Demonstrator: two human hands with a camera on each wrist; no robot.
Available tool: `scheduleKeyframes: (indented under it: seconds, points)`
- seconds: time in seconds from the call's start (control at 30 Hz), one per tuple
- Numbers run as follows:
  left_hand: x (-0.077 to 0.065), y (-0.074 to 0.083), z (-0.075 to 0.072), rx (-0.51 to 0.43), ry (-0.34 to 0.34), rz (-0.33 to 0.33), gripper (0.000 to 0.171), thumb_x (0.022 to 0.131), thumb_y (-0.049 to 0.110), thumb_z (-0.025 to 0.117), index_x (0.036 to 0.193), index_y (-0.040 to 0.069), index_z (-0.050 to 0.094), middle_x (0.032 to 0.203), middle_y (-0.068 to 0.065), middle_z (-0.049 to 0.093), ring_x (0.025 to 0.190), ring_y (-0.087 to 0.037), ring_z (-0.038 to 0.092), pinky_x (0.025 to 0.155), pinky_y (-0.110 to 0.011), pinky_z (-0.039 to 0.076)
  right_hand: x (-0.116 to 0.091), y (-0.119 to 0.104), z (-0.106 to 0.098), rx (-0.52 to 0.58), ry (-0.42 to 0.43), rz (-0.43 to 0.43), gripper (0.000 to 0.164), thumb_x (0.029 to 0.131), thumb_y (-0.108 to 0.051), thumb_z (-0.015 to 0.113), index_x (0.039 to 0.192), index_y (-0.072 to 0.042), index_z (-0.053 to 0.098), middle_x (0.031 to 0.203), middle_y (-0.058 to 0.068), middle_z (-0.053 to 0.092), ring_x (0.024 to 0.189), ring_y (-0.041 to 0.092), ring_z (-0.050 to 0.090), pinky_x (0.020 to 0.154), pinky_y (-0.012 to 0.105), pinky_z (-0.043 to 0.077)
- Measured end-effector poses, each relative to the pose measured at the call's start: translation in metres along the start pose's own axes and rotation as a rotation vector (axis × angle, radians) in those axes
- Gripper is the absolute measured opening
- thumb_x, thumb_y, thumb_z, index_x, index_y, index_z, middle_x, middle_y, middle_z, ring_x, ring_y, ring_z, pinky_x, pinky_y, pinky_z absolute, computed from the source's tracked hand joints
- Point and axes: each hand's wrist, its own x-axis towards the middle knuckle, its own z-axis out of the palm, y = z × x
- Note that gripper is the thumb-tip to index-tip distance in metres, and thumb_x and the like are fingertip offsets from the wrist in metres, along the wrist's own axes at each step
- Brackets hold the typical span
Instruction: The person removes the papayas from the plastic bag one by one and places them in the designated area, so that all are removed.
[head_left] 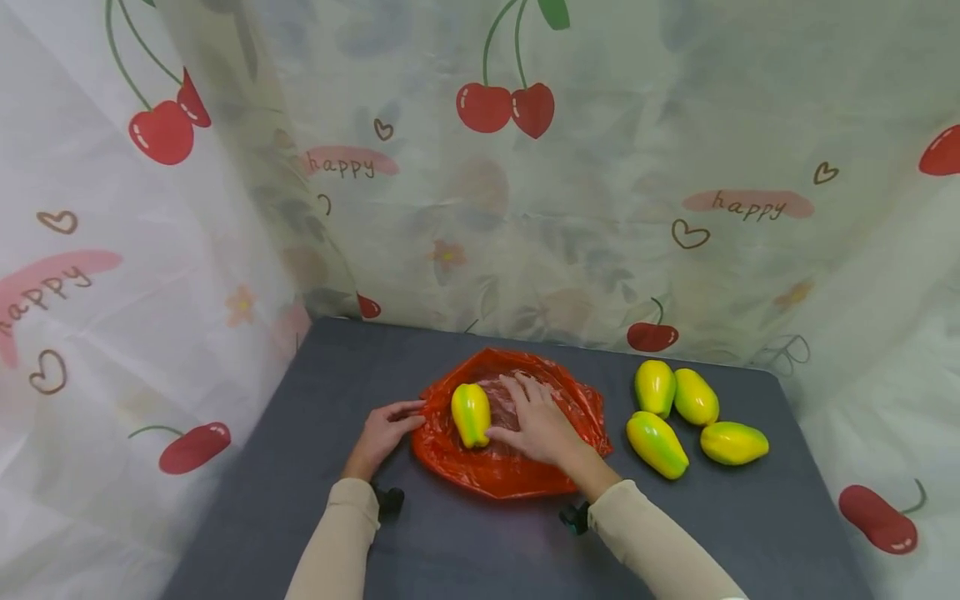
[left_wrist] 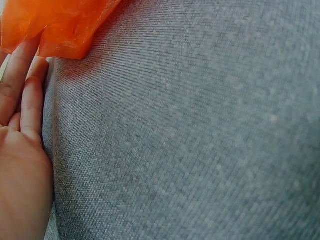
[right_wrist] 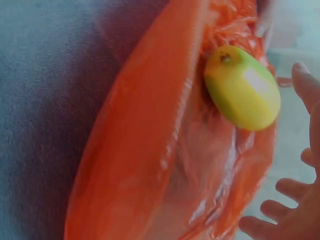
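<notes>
A red plastic bag (head_left: 465, 482) lies spread on the grey table, its mouth facing up. One yellow-green papaya (head_left: 471, 415) rests on the bag's inner surface, left of its middle. At the bag's left edge is my left hand (head_left: 384, 435); the fingers are fairly straight and the tips touch the plastic, which partly covers them in the left wrist view. My right hand (head_left: 546, 423) is over the bag, just right of the papaya, with fingers spread and nothing in its grasp. In the right wrist view a gap shows between that hand and the papaya (right_wrist: 242, 89).
Several more papayas (head_left: 696, 397) lie grouped on the right side of the table (head_left: 337, 358). Sheets with cherry prints (head_left: 570, 217) hang behind the table and along both sides. A dark camera sits on each wrist.
</notes>
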Motion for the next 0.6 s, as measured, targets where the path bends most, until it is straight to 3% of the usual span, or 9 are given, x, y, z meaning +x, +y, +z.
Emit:
scheduleKeyframes:
  seconds: [0.2,0.43,0.6]
  points:
    - [0.0,0.0,-0.002,-0.001,-0.005,0.004,0.034,0.092,0.034,0.076,0.125,0.027,0.074,0.122,-0.001,0.074,0.119,-0.021,0.065,0.115,-0.049,0.046,0.008,-0.011,0.008,0.034,-0.033,-0.009,0.094,0.085,-0.063,0.073,0.159,-0.022,0.032,0.161,0.011,0.034,0.146,0.038,0.038,0.115,0.062,0.041]
    - [0.0,0.0,-0.003,0.003,0.007,0.009,0.034,0.092,0.033,0.076,0.125,0.026,0.074,0.122,-0.002,0.075,0.118,-0.02,0.066,0.113,-0.048,0.048,0.022,-0.029,0.01,0.144,-0.121,0.036,0.093,0.087,-0.054,0.076,0.161,-0.022,0.028,0.158,0.012,0.037,0.143,0.039,0.041,0.115,0.059,0.043]
    - [0.0,0.001,0.001,0.021,0.012,0.019,0.035,0.092,0.032,0.076,0.126,0.025,0.074,0.122,-0.003,0.075,0.118,-0.021,0.067,0.113,-0.048,0.048,0.031,-0.031,0.016,0.184,-0.129,0.077,0.092,0.088,-0.051,0.076,0.161,-0.022,0.028,0.158,0.013,0.036,0.141,0.037,0.043,0.113,0.057,0.045]
